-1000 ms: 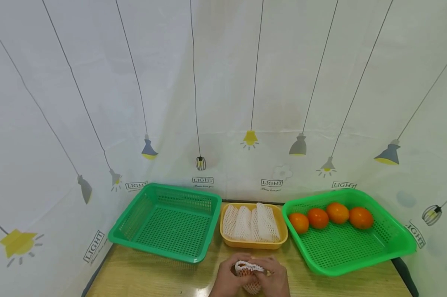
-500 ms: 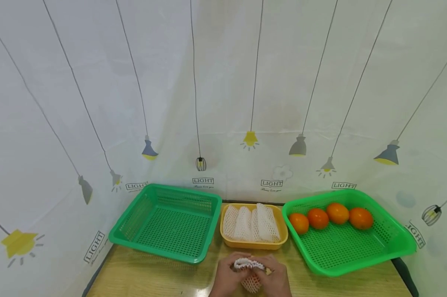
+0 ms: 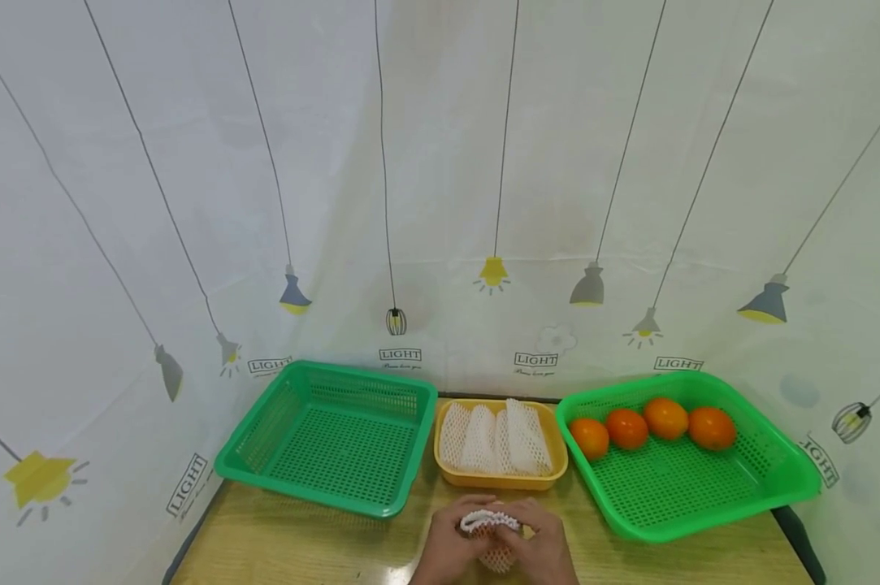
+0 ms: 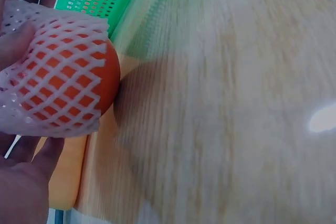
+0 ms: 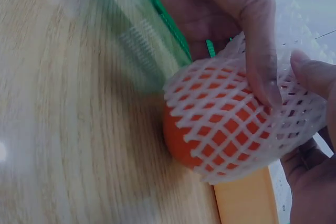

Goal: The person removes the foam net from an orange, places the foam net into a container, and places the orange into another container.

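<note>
Both hands hold a tomato (image 4: 111, 80) covered by a white foam net sleeve (image 3: 489, 520) above the front of the table. My left hand (image 3: 448, 543) grips the sleeve from the left, and my right hand (image 3: 544, 546) grips it from the right, thumbs on the near side. The rim of the sleeve gathers between the fingers on the upper side. In the right wrist view, the tomato's smooth end (image 5: 179, 141) sticks out of the net, while loose netting extends past its other end. Part of the tomato is hidden by net and fingers.
Behind the hands stands a yellow tray (image 3: 501, 483) with several white foam net sleeves (image 3: 476, 443). A dark green basket (image 3: 322, 493) is at left. At right, a bright green basket (image 3: 703, 487) holds several tomatoes (image 3: 666, 418). A printed curtain (image 3: 440, 203) rises behind.
The hands stay almost in place around the tomato. The sleeve's rim has shifted up slightly and spread wider between the fingers; the baskets and tray have not moved.
</note>
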Tool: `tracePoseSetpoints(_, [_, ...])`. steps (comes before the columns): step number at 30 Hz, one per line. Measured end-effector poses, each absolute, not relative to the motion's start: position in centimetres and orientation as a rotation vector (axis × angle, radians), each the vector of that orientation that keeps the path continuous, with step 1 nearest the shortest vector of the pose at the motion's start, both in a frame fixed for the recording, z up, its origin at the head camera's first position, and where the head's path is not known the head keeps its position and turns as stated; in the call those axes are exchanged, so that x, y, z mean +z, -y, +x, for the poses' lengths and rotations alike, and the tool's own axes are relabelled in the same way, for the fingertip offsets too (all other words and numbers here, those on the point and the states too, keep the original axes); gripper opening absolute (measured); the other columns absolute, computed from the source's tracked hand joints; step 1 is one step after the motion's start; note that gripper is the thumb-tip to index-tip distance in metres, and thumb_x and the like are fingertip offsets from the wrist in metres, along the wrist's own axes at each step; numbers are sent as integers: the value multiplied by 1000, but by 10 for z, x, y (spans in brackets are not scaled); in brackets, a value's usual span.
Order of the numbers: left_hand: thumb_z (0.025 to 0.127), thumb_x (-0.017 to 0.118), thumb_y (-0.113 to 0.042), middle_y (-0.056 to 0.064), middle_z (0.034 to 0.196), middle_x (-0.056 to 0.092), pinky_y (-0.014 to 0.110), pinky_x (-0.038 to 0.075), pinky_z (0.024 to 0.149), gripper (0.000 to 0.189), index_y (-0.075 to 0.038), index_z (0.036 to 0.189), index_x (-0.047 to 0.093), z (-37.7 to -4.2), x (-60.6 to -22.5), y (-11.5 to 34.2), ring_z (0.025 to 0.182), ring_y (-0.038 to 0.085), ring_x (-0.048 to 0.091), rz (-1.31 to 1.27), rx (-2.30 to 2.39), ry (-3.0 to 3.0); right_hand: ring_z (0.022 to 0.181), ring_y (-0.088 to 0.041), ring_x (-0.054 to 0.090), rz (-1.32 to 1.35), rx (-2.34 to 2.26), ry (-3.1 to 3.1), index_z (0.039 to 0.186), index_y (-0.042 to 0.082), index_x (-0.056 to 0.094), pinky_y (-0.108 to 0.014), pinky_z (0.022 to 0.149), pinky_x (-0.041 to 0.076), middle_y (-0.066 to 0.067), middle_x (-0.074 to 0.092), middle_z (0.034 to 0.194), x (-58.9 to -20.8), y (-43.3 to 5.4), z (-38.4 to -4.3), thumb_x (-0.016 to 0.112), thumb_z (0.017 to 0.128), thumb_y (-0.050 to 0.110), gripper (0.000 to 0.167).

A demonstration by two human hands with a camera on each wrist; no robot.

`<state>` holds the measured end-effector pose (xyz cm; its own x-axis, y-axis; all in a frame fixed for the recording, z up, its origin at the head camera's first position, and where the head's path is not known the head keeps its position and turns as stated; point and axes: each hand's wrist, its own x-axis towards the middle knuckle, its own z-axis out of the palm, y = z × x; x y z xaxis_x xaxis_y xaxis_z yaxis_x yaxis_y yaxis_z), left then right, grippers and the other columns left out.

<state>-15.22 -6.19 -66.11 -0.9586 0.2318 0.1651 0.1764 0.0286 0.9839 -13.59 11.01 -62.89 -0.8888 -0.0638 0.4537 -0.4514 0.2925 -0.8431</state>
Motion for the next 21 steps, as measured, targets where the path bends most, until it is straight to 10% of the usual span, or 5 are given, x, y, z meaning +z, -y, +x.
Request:
tracePoseSetpoints(11, [87, 81, -13, 5, 107, 79, 28, 61, 85, 19, -14, 106, 82, -153, -659, 55, 98, 12, 75, 512, 2243, -2383, 95, -6, 66, 271, 1650, 2428, 109, 27, 80, -24, 81, 54, 16, 76, 102, -615, -112, -136, 87, 80, 26, 30])
tracePoseSetpoints(21, [81, 87, -18, 3, 100, 80, 26, 60, 85, 19, -18, 99, 81, -152, -656, 59, 95, 9, 73, 446, 2278, -2474, 138, -45, 46, 305, 1419, 2940, 151, 7, 46, -64, 108, 44, -21, 49, 151, -641, -133, -140, 97, 63, 46, 109])
